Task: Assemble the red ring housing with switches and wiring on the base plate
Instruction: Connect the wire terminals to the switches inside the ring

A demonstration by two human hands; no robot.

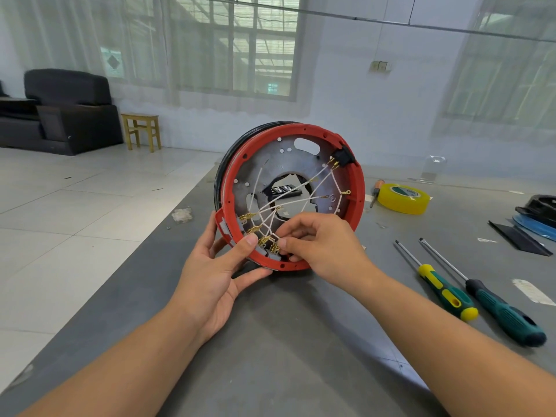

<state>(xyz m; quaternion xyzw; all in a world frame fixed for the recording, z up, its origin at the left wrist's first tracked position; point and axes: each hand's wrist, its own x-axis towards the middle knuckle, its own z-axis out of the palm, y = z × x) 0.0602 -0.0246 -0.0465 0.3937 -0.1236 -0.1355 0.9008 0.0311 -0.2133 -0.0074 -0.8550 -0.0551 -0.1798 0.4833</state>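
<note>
My left hand (216,266) grips ring (359,188) rim; right hand (316,245) pinches wire terminal (272,246). Two screwdrivers (469,296), tape (403,198) on desk (270,341) right. Terminal seat hidden by my fingers (249,245).

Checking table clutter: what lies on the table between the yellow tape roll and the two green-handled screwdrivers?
In the head view, bare grey table separates the tape roll from the screwdrivers; perhaps tiny scraps.

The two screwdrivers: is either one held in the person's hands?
No: both screwdrivers lie on the grey table, apart from the hands, which hold the red ring housing.
</note>
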